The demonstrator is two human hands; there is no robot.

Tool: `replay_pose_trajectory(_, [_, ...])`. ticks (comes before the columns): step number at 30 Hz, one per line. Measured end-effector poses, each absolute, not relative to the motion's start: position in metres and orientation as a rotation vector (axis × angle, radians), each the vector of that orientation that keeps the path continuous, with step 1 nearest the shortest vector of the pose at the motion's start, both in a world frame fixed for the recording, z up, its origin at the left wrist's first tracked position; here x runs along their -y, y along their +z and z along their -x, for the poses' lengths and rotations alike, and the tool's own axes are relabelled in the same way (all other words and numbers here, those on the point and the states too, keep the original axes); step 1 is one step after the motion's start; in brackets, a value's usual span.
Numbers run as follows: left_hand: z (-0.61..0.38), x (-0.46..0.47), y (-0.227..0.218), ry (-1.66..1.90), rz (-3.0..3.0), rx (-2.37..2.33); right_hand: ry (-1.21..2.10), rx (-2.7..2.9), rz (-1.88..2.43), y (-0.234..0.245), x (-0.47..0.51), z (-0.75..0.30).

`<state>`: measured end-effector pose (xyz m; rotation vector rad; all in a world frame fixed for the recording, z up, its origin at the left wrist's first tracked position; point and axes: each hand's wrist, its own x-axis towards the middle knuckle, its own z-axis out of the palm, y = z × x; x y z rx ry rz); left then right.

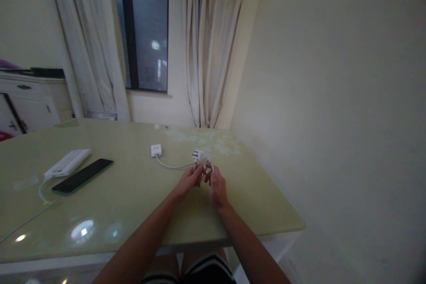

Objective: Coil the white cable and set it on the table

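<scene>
A thin white power cord [175, 167] runs across the table from a small white socket block [156, 149] to my hands. My left hand [191, 178] pinches the cord near its gathered part. On the other side, my right hand [218, 186] has its fingers curled round the bunched cord. Just beyond the fingertips lies a white plug [196, 155], its dark prongs facing left. The loops between my fingers are small and blurred, so how they are wound is hard to make out.
To the left, a white power bank [68, 163] with a cable lies beside a dark phone [83, 176]. The glossy table [133, 213] has its right edge near the wall [333, 120]. Curtains [213, 44] hang by the window behind.
</scene>
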<state>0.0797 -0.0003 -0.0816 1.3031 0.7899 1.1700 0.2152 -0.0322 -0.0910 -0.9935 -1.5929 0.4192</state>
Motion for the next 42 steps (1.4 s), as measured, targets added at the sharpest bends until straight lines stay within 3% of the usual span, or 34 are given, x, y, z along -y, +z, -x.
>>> replay_pose_trajectory(9, [-0.081,0.002,-0.088,1.094,-1.329,-0.726,0.121,1.846,1.092,-0.095,0.033,-0.204])
replay_pose_trajectory(19, [-0.055,-0.012,-0.067,1.529,-0.676,-0.708,0.026,2.066,1.188,-0.096,0.027,-0.2])
replay_pose_trajectory(24, [-0.052,-0.011,-0.066,1.53,-0.793,-0.705,-0.094,2.169,1.335,-0.098,0.027,-0.197])
replay_pose_trajectory(30, [-0.074,0.0,-0.075,1.353,-0.947,-0.874,-0.055,2.25,1.369,-0.099,0.031,-0.196])
replay_pose_trajectory(42, [-0.052,-0.008,-0.064,1.425,-0.466,-0.484,-0.007,2.279,1.132,-0.094,0.029,-0.196])
